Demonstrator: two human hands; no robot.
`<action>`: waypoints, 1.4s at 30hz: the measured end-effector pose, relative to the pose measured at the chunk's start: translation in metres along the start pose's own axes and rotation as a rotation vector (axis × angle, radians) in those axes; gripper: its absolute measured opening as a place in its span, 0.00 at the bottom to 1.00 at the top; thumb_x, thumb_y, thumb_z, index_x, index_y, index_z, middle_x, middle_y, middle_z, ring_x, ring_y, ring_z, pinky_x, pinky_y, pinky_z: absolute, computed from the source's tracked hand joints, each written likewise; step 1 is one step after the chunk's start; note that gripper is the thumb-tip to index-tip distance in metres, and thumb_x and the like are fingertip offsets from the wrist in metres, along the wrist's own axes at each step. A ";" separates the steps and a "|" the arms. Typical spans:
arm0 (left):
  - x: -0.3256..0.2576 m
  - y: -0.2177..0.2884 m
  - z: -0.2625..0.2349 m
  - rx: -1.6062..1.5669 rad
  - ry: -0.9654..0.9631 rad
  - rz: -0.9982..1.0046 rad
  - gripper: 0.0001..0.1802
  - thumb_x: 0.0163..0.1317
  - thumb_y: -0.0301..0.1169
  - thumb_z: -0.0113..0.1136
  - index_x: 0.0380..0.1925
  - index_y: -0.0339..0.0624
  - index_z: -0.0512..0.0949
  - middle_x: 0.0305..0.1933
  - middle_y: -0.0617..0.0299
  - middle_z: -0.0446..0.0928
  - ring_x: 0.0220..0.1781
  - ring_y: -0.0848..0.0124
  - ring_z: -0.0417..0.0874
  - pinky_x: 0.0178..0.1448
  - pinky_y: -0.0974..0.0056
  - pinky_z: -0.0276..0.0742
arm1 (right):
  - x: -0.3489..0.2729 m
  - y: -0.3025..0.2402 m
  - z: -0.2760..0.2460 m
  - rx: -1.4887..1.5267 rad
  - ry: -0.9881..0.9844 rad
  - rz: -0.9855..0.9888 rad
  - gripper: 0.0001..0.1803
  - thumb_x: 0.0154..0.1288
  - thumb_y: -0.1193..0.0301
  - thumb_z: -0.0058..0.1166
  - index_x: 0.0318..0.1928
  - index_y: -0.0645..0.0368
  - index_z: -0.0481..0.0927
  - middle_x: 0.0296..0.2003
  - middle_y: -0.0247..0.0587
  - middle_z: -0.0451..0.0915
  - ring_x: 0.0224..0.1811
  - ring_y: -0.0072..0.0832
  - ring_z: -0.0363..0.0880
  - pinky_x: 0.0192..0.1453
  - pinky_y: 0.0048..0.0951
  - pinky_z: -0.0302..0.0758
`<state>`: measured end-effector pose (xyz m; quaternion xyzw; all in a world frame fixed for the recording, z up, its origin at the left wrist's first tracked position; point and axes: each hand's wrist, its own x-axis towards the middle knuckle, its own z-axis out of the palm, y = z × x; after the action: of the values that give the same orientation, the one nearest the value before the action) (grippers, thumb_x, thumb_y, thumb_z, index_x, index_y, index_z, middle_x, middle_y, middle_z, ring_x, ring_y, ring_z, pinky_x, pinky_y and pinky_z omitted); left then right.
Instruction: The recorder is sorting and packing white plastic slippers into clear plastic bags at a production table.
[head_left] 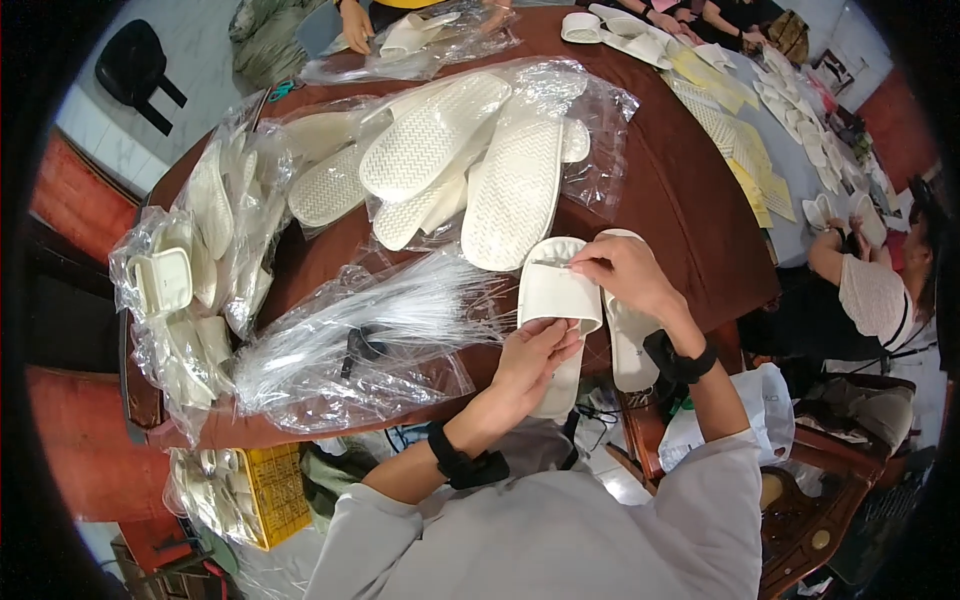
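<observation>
A white slide slipper (556,292) lies sole-down in front of me at the table's near edge. My left hand (540,358) is closed on its strap from the near side, with fingers tucked under the edge. At the far edge of the same strap, my right hand (628,275) is pinched; whatever thin thing is between its fingertips is too small to make out. The second slipper (630,350) lies right beside it, partly under my right hand and wrist. Just left of the slippers is a bundle of thin clear plastic strands (390,315) on an opened clear bag.
Bagged white slippers (430,150) are piled across the brown table (690,200), with more bags (190,270) along its left edge. A yellow crate (275,495) stands below left. Another person's hand (355,25) works at the far side; others sit at right by a slipper-covered table.
</observation>
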<state>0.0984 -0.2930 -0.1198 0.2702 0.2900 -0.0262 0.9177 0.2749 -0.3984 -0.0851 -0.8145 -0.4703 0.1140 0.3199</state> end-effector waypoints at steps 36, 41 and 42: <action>-0.022 0.042 0.027 1.137 -0.386 0.125 0.19 0.67 0.32 0.57 0.56 0.35 0.75 0.47 0.60 0.80 0.42 0.80 0.78 0.41 0.71 0.75 | 0.007 0.007 -0.008 0.283 0.120 0.132 0.06 0.67 0.74 0.55 0.37 0.66 0.78 0.26 0.37 0.78 0.27 0.20 0.71 0.34 0.26 0.71; 0.023 0.051 0.036 1.362 0.038 1.017 0.12 0.61 0.27 0.62 0.44 0.36 0.79 0.37 0.56 0.83 0.34 0.72 0.83 0.37 0.68 0.76 | 0.007 0.003 -0.007 0.288 0.136 0.089 0.06 0.67 0.74 0.55 0.38 0.66 0.79 0.27 0.35 0.78 0.29 0.17 0.71 0.35 0.24 0.72; 0.037 0.050 0.033 1.361 0.037 1.018 0.12 0.61 0.27 0.62 0.44 0.36 0.79 0.37 0.56 0.83 0.34 0.72 0.83 0.37 0.68 0.76 | 0.006 0.003 -0.007 0.287 0.137 0.089 0.06 0.67 0.74 0.55 0.38 0.66 0.79 0.27 0.35 0.78 0.29 0.17 0.71 0.35 0.24 0.72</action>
<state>0.1565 -0.2635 -0.0931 0.8613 0.0690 0.2252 0.4502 0.2835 -0.3975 -0.0805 -0.7864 -0.3897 0.1382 0.4590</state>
